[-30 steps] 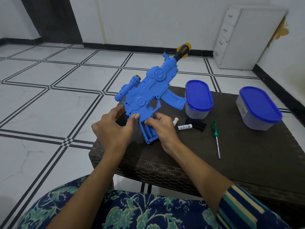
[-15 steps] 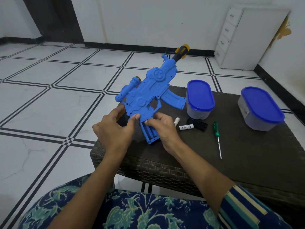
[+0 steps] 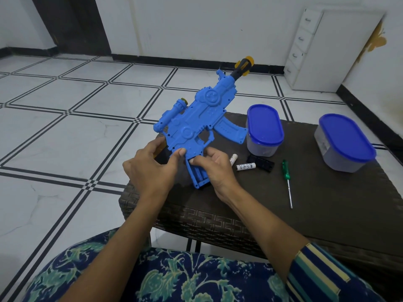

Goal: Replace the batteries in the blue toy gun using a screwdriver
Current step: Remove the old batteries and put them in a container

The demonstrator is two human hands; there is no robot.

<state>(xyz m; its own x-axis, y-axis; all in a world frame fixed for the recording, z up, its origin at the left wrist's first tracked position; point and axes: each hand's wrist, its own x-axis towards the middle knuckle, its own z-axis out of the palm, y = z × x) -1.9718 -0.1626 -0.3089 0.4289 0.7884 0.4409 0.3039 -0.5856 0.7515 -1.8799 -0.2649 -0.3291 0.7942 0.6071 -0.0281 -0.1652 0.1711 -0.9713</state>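
The blue toy gun (image 3: 202,118) stands tilted on the dark wicker table (image 3: 305,203), muzzle up and to the right, its grip resting on the tabletop. My left hand (image 3: 150,171) grips the rear of the gun body, thumb on its side. My right hand (image 3: 213,168) pinches the top of the grip with thumb and fingers. Two white batteries (image 3: 246,166) lie just right of my right hand, next to a black cover piece (image 3: 261,164). A green-handled screwdriver (image 3: 287,179) lies further right.
Two clear containers with blue lids stand on the table, one behind the batteries (image 3: 264,129), one at the far right (image 3: 344,141). A white drawer unit (image 3: 327,49) stands against the wall. My patterned lap is below the table's near edge.
Both hands and the gun have stayed almost still; the right thumb has shifted slightly on the grip.
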